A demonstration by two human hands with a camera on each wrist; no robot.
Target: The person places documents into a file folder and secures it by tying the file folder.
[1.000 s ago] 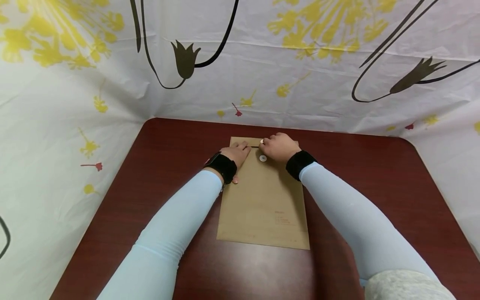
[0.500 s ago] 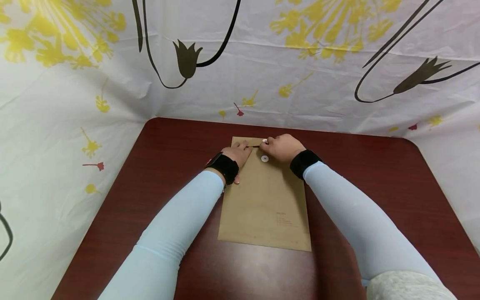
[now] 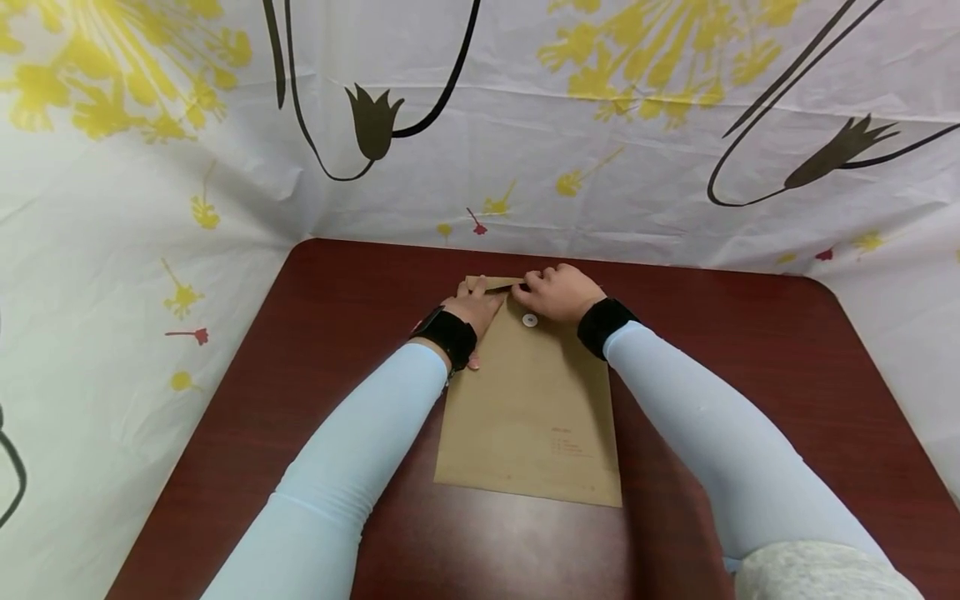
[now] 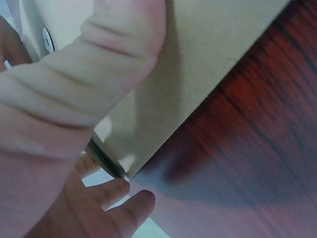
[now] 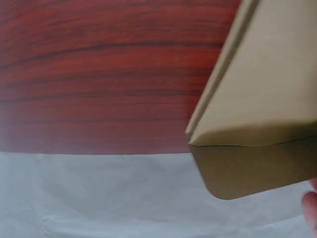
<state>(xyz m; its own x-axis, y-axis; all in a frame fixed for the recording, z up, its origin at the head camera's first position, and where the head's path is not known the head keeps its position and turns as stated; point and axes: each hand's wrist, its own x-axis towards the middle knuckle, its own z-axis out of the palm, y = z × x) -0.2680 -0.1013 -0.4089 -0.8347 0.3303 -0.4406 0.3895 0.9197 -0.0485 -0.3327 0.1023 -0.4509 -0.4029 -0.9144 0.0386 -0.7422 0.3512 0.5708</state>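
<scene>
A brown paper envelope (image 3: 525, 408) lies flat on the table, with a white round button (image 3: 529, 320) near its top and faint red print lower down. My left hand (image 3: 469, 310) rests on its upper left part, fingers stretched toward the opening. In the left wrist view the thumb (image 4: 114, 64) lies across the paper, and the other fingertips (image 4: 143, 198) are by the top corner. My right hand (image 3: 558, 293) pinches the flap at the top edge with curled fingers. The flap (image 5: 257, 168) stands raised from the envelope's body in the right wrist view.
The dark red wooden table (image 3: 360, 292) has rounded back corners. A white curtain (image 3: 450, 183) with yellow and brown flower prints hangs behind and at the sides. Black bands circle both wrists, above light blue sleeves (image 3: 322, 467).
The flap has lifted, and a wider dark gap shows under it between the hands. A second white button by the right fingertips has gone out of sight. My left hand stays almost in place.
</scene>
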